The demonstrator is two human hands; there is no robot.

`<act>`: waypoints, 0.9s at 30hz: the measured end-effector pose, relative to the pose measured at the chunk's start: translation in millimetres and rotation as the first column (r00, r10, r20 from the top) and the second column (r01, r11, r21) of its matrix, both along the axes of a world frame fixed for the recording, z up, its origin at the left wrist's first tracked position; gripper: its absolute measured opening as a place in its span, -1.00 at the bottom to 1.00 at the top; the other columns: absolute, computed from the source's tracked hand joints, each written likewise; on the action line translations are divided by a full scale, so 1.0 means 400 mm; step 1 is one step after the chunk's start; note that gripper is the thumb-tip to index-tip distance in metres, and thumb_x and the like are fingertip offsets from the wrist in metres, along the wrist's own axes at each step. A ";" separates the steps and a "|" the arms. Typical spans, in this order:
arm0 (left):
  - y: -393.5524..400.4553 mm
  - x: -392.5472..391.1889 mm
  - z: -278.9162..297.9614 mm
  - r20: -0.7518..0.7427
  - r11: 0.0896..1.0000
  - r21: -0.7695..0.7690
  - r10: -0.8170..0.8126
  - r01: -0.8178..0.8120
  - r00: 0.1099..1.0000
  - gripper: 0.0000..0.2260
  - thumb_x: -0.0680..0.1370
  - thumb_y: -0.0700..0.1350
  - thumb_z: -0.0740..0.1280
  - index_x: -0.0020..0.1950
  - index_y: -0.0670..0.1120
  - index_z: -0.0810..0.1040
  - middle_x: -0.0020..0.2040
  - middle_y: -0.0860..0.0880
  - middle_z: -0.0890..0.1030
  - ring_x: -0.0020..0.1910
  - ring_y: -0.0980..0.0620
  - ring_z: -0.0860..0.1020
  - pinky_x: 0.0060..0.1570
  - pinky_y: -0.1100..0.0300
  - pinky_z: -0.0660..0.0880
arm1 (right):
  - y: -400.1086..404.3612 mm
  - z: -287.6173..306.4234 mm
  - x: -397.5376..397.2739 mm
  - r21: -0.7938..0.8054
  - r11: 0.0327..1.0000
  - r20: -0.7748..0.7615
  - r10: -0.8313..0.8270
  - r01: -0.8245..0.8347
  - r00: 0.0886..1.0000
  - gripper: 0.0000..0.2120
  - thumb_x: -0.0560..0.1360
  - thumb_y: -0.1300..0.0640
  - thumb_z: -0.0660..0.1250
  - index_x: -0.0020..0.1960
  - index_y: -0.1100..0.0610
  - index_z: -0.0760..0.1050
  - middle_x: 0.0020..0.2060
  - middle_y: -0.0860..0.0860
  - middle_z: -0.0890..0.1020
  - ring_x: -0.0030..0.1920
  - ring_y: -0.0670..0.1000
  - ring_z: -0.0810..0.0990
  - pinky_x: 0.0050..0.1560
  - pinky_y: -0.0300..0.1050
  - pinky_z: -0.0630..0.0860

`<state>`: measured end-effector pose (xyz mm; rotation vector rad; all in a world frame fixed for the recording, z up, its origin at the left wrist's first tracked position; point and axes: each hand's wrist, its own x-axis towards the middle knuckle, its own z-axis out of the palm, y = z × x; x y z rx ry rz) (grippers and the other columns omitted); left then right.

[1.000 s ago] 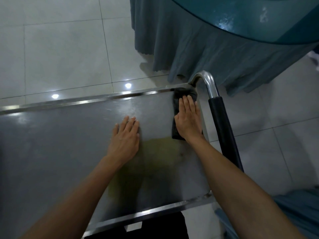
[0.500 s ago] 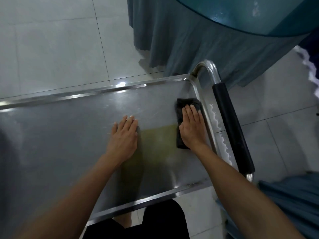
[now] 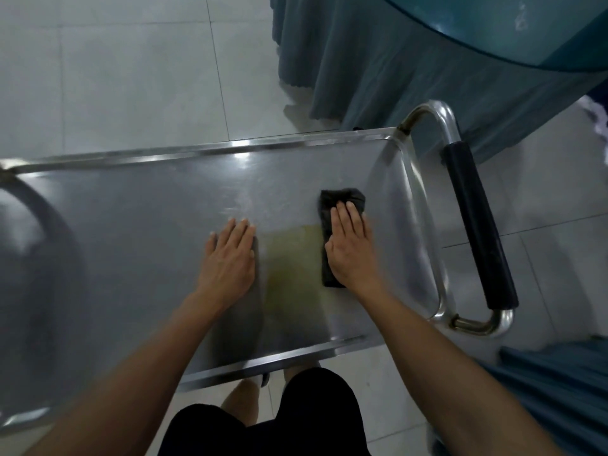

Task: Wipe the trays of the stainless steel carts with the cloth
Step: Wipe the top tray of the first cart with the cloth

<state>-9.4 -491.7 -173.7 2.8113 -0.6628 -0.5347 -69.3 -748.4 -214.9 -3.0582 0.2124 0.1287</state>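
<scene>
The stainless steel cart tray (image 3: 138,218) spans the middle of the head view, with raised rims at its far and near sides. A dark folded cloth (image 3: 342,199) lies on the tray's right part. My right hand (image 3: 350,248) presses flat on the cloth, fingers together, and covers most of it. My left hand (image 3: 230,258) rests flat on the bare tray to the left of the cloth, fingers slightly apart, holding nothing. A yellowish patch (image 3: 292,258) shows on the metal between the two hands.
The cart's chrome handle with a black grip (image 3: 477,225) stands along the tray's right end. A round table with a blue-grey skirt (image 3: 394,60) is just beyond the far right corner. More blue cloth (image 3: 559,390) hangs at the lower right. Pale floor tiles (image 3: 131,77) surround the cart.
My right hand has drawn the cloth back from the tray's far right corner toward me and slightly left. The left hand has stayed flat in place. The view has tilted, showing more of the handle.
</scene>
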 end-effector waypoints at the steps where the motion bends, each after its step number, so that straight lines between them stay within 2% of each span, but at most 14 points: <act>1: 0.016 -0.006 0.002 0.002 1.000 0.007 -0.001 0.001 1.000 -0.50 0.58 -0.04 0.00 0.48 -0.18 0.36 0.50 -0.15 0.34 0.52 -0.18 0.21 0.39 -0.26 0.25 | 0.023 -0.001 0.002 -0.004 1.000 -0.003 0.007 -0.007 1.000 -0.41 0.59 0.07 0.00 0.58 0.24 0.17 0.57 0.15 0.22 0.60 0.14 0.06 0.57 0.21 0.04; 8: 0.122 -0.043 0.003 0.003 0.999 0.017 0.041 -0.041 0.999 -0.47 0.57 -0.02 -0.04 0.43 -0.19 0.42 0.46 -0.18 0.39 0.48 -0.22 0.29 0.34 -0.27 0.31 | 0.200 -0.005 0.020 0.005 0.995 0.015 0.101 -0.101 0.995 -0.41 0.56 0.09 0.10 0.57 0.24 0.21 0.56 0.15 0.25 0.59 0.17 0.10 0.56 0.22 0.06; 11: 0.166 -0.055 0.005 0.002 0.997 0.026 0.066 -0.066 0.998 -0.47 0.56 -0.01 -0.04 0.41 -0.21 0.44 0.44 -0.19 0.41 0.46 -0.22 0.31 0.32 -0.26 0.33 | 0.265 -0.008 0.033 0.022 0.992 0.017 0.123 -0.123 0.992 -0.40 0.56 0.08 0.07 0.57 0.23 0.21 0.56 0.15 0.26 0.59 0.16 0.11 0.55 0.23 0.09; 20: 0.261 -0.098 -0.014 -0.017 0.992 0.032 0.119 -0.119 0.993 -0.43 0.58 0.04 -0.11 0.49 -0.17 0.34 0.51 -0.16 0.31 0.53 -0.17 0.19 0.42 -0.24 0.20 | 0.385 -0.009 0.044 0.040 0.982 0.030 0.181 -0.183 0.983 -0.40 0.57 0.05 0.01 0.57 0.22 0.21 0.56 0.15 0.26 0.59 0.15 0.12 0.56 0.20 0.07; 25: 0.272 -0.118 -0.013 -0.016 0.992 0.009 0.125 -0.125 0.992 -0.54 0.64 -0.05 0.05 0.52 -0.18 0.29 0.53 -0.16 0.28 0.55 -0.17 0.15 0.46 -0.24 0.15 | 0.427 -0.009 -0.006 0.048 0.979 0.026 0.195 -0.196 0.980 -0.41 0.58 0.07 0.04 0.58 0.22 0.18 0.57 0.15 0.23 0.60 0.14 0.08 0.57 0.19 0.04; 27: 0.271 -0.123 -0.009 -0.009 0.992 0.009 0.123 -0.123 0.992 -0.54 0.64 -0.05 0.02 0.51 -0.18 0.30 0.53 -0.16 0.29 0.54 -0.17 0.16 0.44 -0.24 0.18 | 0.447 -0.011 -0.038 0.055 0.978 0.025 0.199 -0.200 0.980 -0.41 0.59 0.07 0.06 0.59 0.23 0.16 0.57 0.15 0.21 0.60 0.14 0.06 0.57 0.19 0.03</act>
